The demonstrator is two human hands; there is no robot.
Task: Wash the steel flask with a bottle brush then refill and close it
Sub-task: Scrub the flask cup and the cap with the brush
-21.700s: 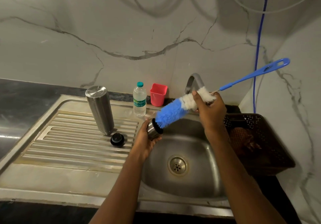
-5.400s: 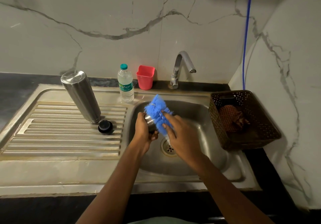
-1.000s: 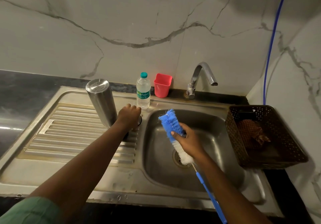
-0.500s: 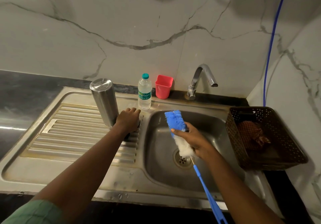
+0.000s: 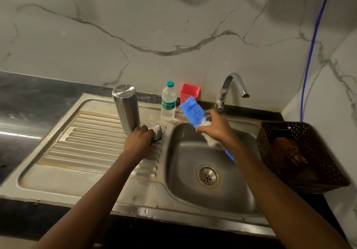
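Right now the steel flask [image 5: 126,109] stands upended on the sink's ribbed drainboard [image 5: 92,142]. Just beside its foot, my left grip [image 5: 138,143] curls against the small steel cap [image 5: 156,131]; whether it clasps the cap I cannot tell. My right grip [image 5: 216,129] clenches the bottle brush [image 5: 193,111] over the basin [image 5: 183,171], blue bristles raised toward the water bottle [image 5: 168,102] and red cup [image 5: 189,92].
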